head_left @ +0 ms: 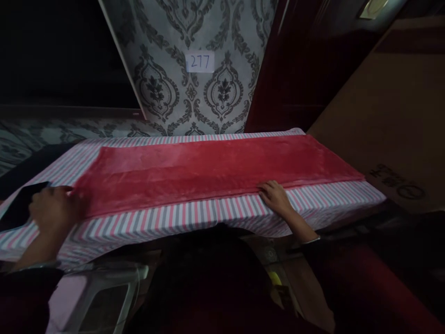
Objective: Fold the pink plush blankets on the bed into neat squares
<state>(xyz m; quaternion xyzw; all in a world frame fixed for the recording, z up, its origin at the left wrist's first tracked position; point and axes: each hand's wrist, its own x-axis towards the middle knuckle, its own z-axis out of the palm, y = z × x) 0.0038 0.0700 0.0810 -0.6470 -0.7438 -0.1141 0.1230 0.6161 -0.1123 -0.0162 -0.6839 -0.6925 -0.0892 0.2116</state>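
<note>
A long red plush blanket (pixel 208 167) lies spread in a folded strip on a table with a striped cloth (pixel 194 213). My left hand (pixel 55 206) is at the blanket's left end, with its fingers apart over the near corner; they are dark and slightly blurred. Farther right, my right hand (pixel 274 197) rests on the blanket's near edge, its fingers laid over the border and its thumb hard to see. Beside my left hand is a dark, flat phone-like device (pixel 22 204), partly covered by that hand.
A screen (pixel 66 55) hangs on the left of the patterned wall, and a paper marked 277 (pixel 200 61) is stuck there. At right stands a large cardboard box (pixel 389 111). Below the table's left side is a pale plastic stool-like piece (pixel 135 283).
</note>
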